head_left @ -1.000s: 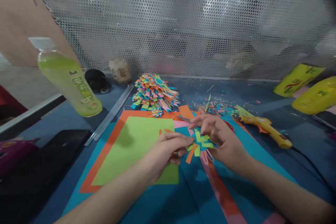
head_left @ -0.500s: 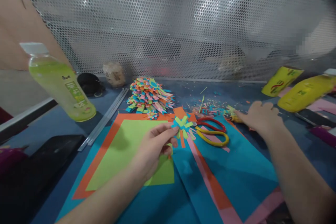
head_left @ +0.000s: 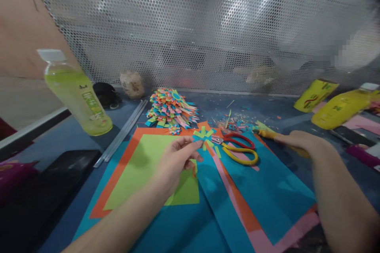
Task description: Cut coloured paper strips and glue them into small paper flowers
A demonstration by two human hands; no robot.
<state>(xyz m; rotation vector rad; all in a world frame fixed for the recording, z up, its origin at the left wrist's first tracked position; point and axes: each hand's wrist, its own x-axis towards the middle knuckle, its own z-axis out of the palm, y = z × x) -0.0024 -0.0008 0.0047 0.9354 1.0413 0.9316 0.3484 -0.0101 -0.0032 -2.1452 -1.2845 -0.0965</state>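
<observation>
Between its thumb and fingers, my left hand pinches a paper flower of blue and lime-green strips. My right hand is closed around a yellow glue gun, its tip pointing left; the hand covers much of its body. Between the hands lie scissors with one red and one yellow handle loop, blades partly covered by the flower. Lime-green paper, orange paper and blue paper are spread beneath. Long pink and orange paper strips run from the flower toward me.
Behind the sheets sits a pile of colourful paper flowers, beside paper scraps. Clear glue sticks and a green drink bottle stand left. At right are a yellow bottle and a yellow can-like container. A perforated metal panel closes the back.
My right hand has come down and closed on the glue gun, which it was reaching over before. My left hand still holds the flower, now turned slightly. The view has shifted a little.
</observation>
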